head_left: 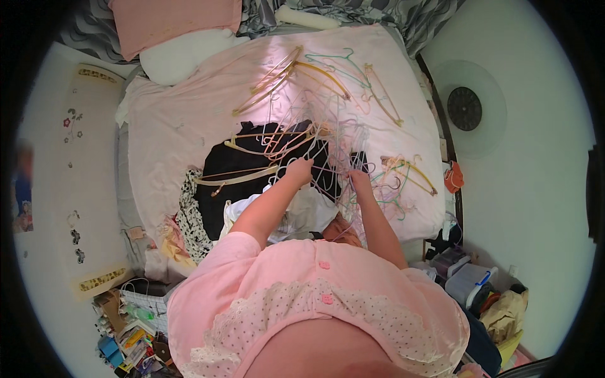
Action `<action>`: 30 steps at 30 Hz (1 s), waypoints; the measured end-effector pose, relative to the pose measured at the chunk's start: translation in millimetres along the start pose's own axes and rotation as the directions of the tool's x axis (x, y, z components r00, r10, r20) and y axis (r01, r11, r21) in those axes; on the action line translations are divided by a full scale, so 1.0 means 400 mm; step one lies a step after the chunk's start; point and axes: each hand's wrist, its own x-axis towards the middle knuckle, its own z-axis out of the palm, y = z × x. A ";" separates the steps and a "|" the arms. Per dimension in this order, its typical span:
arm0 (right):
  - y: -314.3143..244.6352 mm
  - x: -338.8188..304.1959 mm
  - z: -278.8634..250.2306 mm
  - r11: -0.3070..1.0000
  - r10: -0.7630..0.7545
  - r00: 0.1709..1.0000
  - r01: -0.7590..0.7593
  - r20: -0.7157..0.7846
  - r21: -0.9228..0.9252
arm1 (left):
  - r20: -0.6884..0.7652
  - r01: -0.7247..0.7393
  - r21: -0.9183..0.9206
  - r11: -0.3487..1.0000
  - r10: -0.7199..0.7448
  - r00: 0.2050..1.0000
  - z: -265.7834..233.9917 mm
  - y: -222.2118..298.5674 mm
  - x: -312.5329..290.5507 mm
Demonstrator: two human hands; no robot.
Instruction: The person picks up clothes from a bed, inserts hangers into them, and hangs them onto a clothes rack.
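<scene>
A large tangle of thin wire clothes hangers (pixel 340 135), pink, purple, white and green, lies over dark clothes in mid-bed. My left hand (pixel 300 171) is closed around hangers at the tangle's near left side. To the right, my right hand (pixel 361 182) grips thin hangers at the near edge of the pile. A pale wooden hanger (pixel 242 177) rests on a black garment (pixel 217 160) left of my left hand. Below my hands lies a crumpled white garment (pixel 309 213). My fingers partly hide the hangers in them.
The bed (pixel 170 126) has a pink sheet. Yellowish hangers (pixel 268 85) lie farther back, others (pixel 413 173) at the right. A black-and-white patterned cloth (pixel 189 214) is at the left. Pillows (pixel 179 53) lie far left. Bins (pixel 466 280) stand right; cluttered items (pixel 135 337) sit lower left.
</scene>
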 end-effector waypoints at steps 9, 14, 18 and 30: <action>-0.061 0.026 0.036 0.973 0.025 0.994 0.000 0.107 -0.231 | 0.005 -0.027 -0.052 0.998 0.027 1.000 -0.017 -0.013 -0.053; -0.040 0.011 0.057 0.763 -0.013 0.935 0.238 0.354 -0.601 | -0.022 -0.029 -0.075 0.997 0.028 0.999 -0.023 -0.032 -0.064; -0.106 -0.023 0.018 0.681 0.042 0.856 0.353 0.515 -0.641 | -0.091 -0.022 -0.073 0.997 0.015 0.996 -0.007 -0.062 -0.073; -0.093 -0.099 -0.091 0.842 0.142 0.982 -0.184 0.121 0.507 | -0.085 -0.031 -0.006 1.000 0.030 0.996 -0.004 -0.033 -0.090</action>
